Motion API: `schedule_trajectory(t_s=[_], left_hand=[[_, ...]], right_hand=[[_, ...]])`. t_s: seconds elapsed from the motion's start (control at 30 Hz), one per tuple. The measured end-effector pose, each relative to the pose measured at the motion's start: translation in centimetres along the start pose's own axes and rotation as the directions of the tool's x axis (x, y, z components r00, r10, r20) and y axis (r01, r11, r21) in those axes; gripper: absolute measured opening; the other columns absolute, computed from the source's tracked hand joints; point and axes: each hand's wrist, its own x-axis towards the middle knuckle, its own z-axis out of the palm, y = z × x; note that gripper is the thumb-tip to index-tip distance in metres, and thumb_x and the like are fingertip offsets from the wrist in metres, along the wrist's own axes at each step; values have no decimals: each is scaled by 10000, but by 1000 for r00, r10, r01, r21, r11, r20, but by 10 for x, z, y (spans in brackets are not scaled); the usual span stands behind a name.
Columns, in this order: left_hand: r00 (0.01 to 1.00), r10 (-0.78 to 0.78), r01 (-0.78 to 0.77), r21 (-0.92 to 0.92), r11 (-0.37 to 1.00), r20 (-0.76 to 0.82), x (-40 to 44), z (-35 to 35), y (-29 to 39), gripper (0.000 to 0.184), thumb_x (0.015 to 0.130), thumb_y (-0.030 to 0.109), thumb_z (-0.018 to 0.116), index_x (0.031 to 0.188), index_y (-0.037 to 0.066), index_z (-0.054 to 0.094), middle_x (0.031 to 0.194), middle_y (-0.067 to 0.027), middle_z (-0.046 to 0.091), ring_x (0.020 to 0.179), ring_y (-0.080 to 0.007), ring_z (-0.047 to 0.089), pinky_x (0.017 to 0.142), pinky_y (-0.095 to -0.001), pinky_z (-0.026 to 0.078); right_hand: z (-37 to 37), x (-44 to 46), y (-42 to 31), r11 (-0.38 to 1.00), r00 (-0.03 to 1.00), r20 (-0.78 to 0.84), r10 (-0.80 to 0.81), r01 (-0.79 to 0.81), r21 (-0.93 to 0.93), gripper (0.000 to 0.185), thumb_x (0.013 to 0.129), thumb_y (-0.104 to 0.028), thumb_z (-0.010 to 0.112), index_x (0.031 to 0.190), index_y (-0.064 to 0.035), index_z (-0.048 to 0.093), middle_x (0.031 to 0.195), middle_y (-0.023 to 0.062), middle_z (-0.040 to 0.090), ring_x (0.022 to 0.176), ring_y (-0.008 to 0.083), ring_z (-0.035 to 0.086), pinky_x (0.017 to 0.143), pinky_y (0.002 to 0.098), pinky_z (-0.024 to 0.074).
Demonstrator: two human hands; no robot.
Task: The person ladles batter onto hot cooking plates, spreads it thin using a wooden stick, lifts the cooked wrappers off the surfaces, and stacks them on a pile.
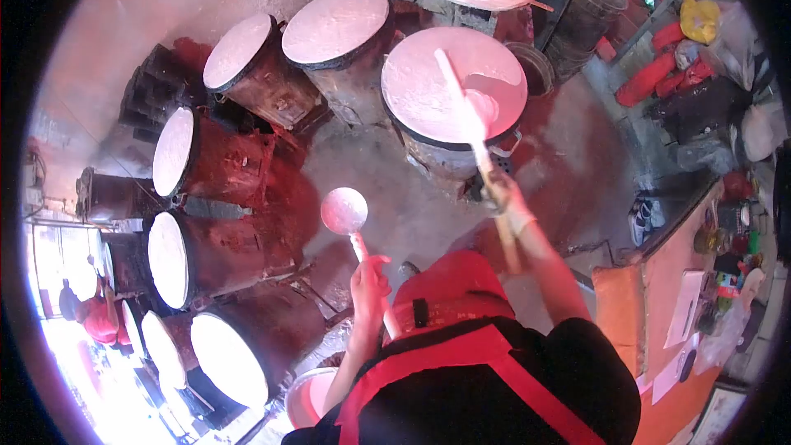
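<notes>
My left hand (370, 287) is closed around the handle of a long-handled ladle (344, 209). The ladle's round head points away from me, over the floor. My right hand (504, 198) grips a long pale wooden stick (460, 99), smeared by motion. Its far end lies over a round griddle (412, 82) on a barrel-like stove. Pale batter (486, 74) covers much of that griddle, with an uneven patch on its right side. The stick's near end extends back past my right hand.
Several more barrel stoves with round pale tops, such as a griddle (338, 25), curve round my left. A bucket (311, 395) stands beside my left arm. Another person (100, 317) is at the far left. A table (659, 305) with papers and jars stands to my right.
</notes>
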Motion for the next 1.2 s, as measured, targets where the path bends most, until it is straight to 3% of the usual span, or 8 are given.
schedule_trajectory(t_s=[0.27, 0.43, 0.67, 0.7, 0.87, 1.07, 1.13, 1.2], left_hand=[[1000, -26, 24, -85, 996, -18, 13, 86, -24, 372, 1035, 327, 467, 990, -3, 633, 731, 50, 396, 530, -23, 329, 430, -193, 251], [999, 19, -19, -17, 1000, -35, 2, 119, -36, 334, 1039, 304, 469, 983, 28, 648, 710, 67, 387, 532, -17, 339, 434, -187, 260], [990, 33, -32, 5, 999, -138, -13, 160, -31, 349, 1041, 352, 454, 1177, 57, 582, 773, 41, 435, 532, -41, 383, 434, -196, 320], [980, 50, -57, -29, 998, -193, -14, 166, -25, 361, 1039, 364, 457, 1223, 67, 548, 769, 34, 440, 532, -53, 390, 436, -197, 328], [992, -18, 12, -50, 999, -124, -12, 146, -13, 306, 1033, 343, 477, 1162, 68, 515, 749, 8, 460, 574, -74, 434, 456, -209, 365], [999, -31, 31, 55, 998, 6, 16, 117, -7, 170, 1003, 232, 538, 1012, 63, 519, 764, -2, 485, 593, -78, 453, 454, -209, 355], [985, -133, 131, 27, 991, 109, 23, 108, -2, 156, 995, 215, 546, 1021, 64, 517, 784, 0, 497, 591, -76, 452, 454, -200, 349], [982, -146, 146, 11, 989, 118, 23, 106, 5, 151, 992, 207, 548, 1029, 64, 516, 790, 0, 499, 589, -74, 450, 452, -197, 346]], right_hand=[[-20, 30, -42, 861, 953, 271, -138, 251, -442, 331, 969, -310, 548, 1293, -252, 512, 613, -7, 491, 399, 118, 414, 345, 281, 313], [-88, 13, -135, 968, 995, -41, 88, -95, -233, 394, 964, -235, 576, 1349, -266, 500, 656, -11, 529, 426, 108, 412, 367, 251, 299], [-55, 124, -153, 871, 946, 161, -282, 323, -370, 405, 1006, -196, 486, 1397, -95, 506, 691, 10, 565, 527, 120, 501, 489, 282, 424], [-53, 150, -119, 351, 794, 242, -557, 489, -799, 391, 978, -216, 545, 1332, -51, 558, 931, 135, 683, 821, 204, 641, 761, 341, 505], [-57, 68, -111, 680, 800, 185, -570, 586, -440, 403, 959, -117, 575, 1345, -4, 543, 1390, 110, 557, 1202, 169, 554, 1053, 301, 382], [-17, 100, -14, 638, 678, -5, -735, 689, -345, 413, 951, -151, 606, 1361, -151, 562, 715, -101, 542, 494, 16, 401, 408, 206, 289], [21, 17, -75, 936, 984, -38, -175, 155, -315, 408, 954, 20, 518, 1360, -24, 541, 1224, 80, 622, 1029, 123, 591, 927, 234, 453], [-15, 46, -66, 776, 841, -31, -541, 484, -403, 386, 959, -8, 537, 1344, -5, 548, 1138, 72, 648, 968, 138, 611, 873, 241, 483]])
